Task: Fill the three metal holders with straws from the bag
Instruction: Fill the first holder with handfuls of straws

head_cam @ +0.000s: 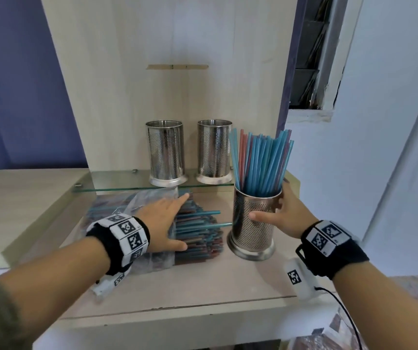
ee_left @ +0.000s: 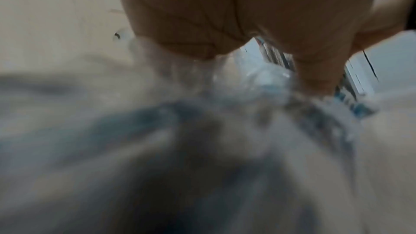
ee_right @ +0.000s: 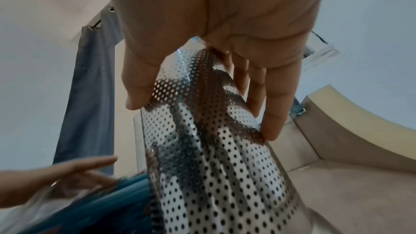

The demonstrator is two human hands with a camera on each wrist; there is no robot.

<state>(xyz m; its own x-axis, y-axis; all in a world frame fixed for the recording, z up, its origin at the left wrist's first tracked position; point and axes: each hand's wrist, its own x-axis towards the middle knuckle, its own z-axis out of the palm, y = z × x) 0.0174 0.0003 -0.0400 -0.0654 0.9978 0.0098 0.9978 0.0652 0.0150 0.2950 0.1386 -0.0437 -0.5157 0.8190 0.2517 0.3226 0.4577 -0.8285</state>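
Two empty perforated metal holders point(head_cam: 166, 152) point(head_cam: 214, 150) stand on the glass shelf point(head_cam: 117, 184). A third holder point(head_cam: 252, 236) stands on the wooden counter, packed with blue and pink straws point(head_cam: 261, 160). My right hand point(head_cam: 282, 210) grips it, thumb on the front and fingers round the back; the right wrist view shows the holder point(ee_right: 213, 166) in that hand point(ee_right: 213, 15). My left hand point(head_cam: 163, 221) lies flat with straight fingers on the clear bag point(head_cam: 152, 195) of straws point(head_cam: 200, 233). In the left wrist view the palm point(ee_left: 225, 15) presses blurred plastic point(ee_left: 247, 81).
The wooden counter point(head_cam: 203, 286) ends at a front edge near me. A wooden back panel point(head_cam: 177, 46) rises behind the shelf. A blue curtain point(head_cam: 13, 97) hangs on the left and a white wall point(head_cam: 354, 173) stands on the right. A black cable point(head_cam: 342, 304) trails from my right wrist.
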